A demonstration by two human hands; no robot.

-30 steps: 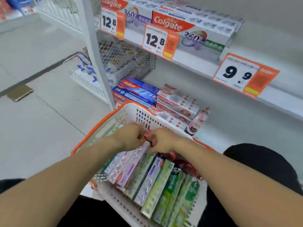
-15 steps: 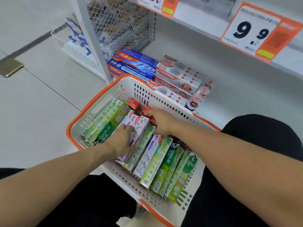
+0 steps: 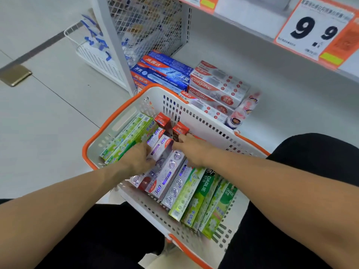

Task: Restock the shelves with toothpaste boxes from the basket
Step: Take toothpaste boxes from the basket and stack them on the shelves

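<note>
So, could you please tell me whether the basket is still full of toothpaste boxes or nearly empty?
Largely full: the basket holds rows of boxes, green ones and silver 360 ones.

Bare forearms, bare hands [image 3: 138, 159], no sleeves; black trousers [image 3: 291, 220].

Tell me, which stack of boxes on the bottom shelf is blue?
The blue boxes are the stack nearest the shelf's white post, by the wire mesh. The stack next to them is silver and red, marked Colgate.
</note>
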